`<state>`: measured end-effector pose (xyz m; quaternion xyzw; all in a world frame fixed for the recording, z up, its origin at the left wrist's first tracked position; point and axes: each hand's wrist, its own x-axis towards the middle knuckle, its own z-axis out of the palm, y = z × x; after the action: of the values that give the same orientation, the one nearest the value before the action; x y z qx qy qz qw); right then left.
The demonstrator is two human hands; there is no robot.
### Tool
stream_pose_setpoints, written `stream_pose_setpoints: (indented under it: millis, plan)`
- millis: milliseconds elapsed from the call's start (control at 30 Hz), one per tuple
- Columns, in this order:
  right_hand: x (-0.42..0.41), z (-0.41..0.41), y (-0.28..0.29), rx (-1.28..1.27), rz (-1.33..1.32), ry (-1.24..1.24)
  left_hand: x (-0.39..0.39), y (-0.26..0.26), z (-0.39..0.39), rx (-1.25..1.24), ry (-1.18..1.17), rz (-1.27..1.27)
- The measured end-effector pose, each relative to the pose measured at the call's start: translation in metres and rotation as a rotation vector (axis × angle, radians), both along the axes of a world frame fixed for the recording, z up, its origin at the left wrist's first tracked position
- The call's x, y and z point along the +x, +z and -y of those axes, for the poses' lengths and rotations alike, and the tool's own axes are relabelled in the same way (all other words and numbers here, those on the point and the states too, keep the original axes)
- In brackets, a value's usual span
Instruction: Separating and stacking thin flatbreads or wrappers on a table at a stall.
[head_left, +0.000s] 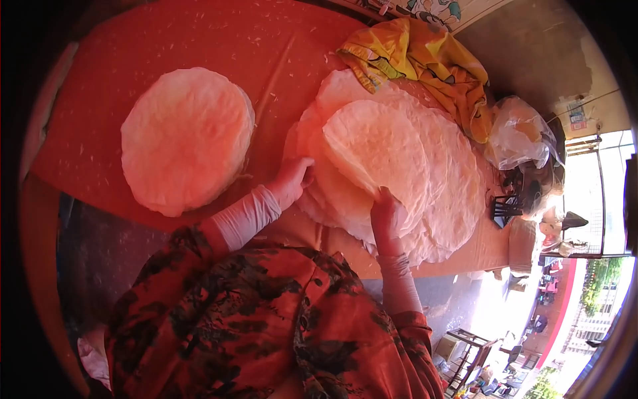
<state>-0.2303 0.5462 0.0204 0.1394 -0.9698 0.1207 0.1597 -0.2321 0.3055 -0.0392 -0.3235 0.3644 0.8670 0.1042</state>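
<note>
My right hand (390, 217) pinches the near edge of a round, pale, soft sheet (384, 137), which looks like fibre wadding. That sheet's left edge is raised and curled over. Beneath it spreads a loose pile of similar round sheets (456, 199), overlapping one another. At the pile's left edge is my left hand (294, 182), fingers curled; whether they grip anything is hidden. Farther left, a neater round stack (187, 139) of the same pale material lies apart from both hands.
The red-lit table (199, 35) carries scattered pale scraps. A yellow cloth (418, 55) lies behind the pile and touches it. To the right are a clear plastic bag (521, 132) and a small black object (506, 209). A metal rack (463, 356) stands beyond the table at lower right.
</note>
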Motion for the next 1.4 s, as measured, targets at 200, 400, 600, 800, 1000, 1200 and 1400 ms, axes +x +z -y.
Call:
stream_pose_setpoints:
  millis: [200,400,600,800,1000,1200,1400]
  plan:
    - [0.002,0.005,0.025,-0.133,0.063,0.061,-0.009,0.025,-0.012,0.180,-0.261,-0.088]
    - [0.024,0.020,0.003,0.101,-0.150,0.115,-0.010,0.039,-0.035,0.366,-0.131,-0.139]
    - [-0.076,-0.029,0.099,0.040,-0.133,0.004,-0.023,0.041,-0.011,0.482,-0.127,-0.236]
    - [-0.023,-0.002,0.151,-0.044,-0.425,0.099,-0.006,0.040,0.013,0.653,-0.180,-0.358]
    - [0.026,0.024,0.004,-0.018,0.065,0.190,0.013,0.046,-0.012,0.569,-0.044,-0.440]
    - [0.037,0.022,0.003,0.035,-0.032,0.229,0.003,0.005,-0.022,0.288,-0.034,-0.193]
    - [0.074,-0.030,0.003,-0.966,0.267,-0.308,0.005,0.051,-0.001,0.234,0.045,-0.262]
